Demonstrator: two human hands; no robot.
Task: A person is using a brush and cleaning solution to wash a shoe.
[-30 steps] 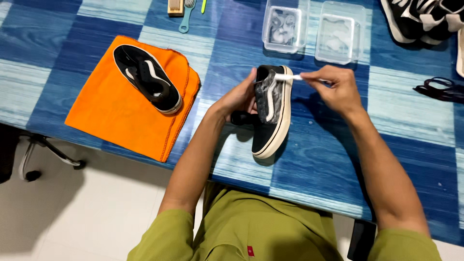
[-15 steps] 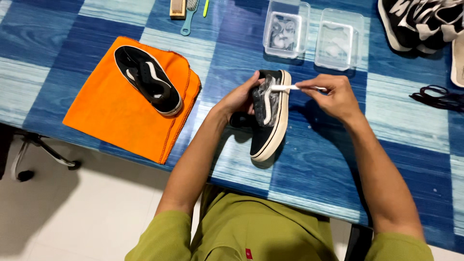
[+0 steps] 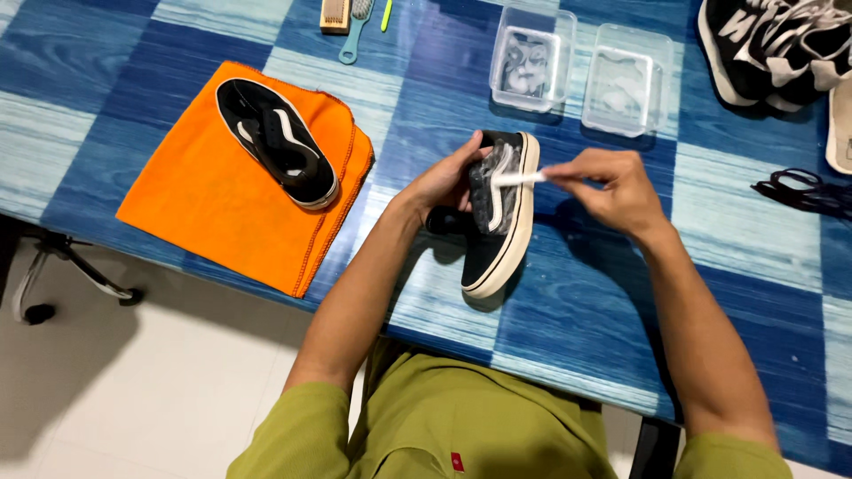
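**Brush on the soapy shoe**

My left hand (image 3: 441, 184) is wrapped around a black shoe (image 3: 497, 213) with a white sole, fingers clenched on its near side so it stands tilted on the table (image 3: 568, 310), sole edge facing my right. The shoe's side, just under my left fingertips, is grey with foam. My right hand (image 3: 612, 191) pinches a thin white brush (image 3: 517, 178); its tip touches the foamy side of the shoe, right between my two sets of fingers.

Beyond my right fingers sit two clear plastic tubs (image 3: 581, 66), side by side, holding cloudy water. Well off to the left of my left hand an orange cloth (image 3: 204, 195) lies spread out, with the other black shoe (image 3: 277, 142) resting on it. Past that, at the far edge, are a wooden brush (image 3: 335, 13) and a light blue brush (image 3: 353, 31). Far to the right of my right hand lie more shoes (image 3: 772, 44) and a bundle of black laces (image 3: 803, 193).
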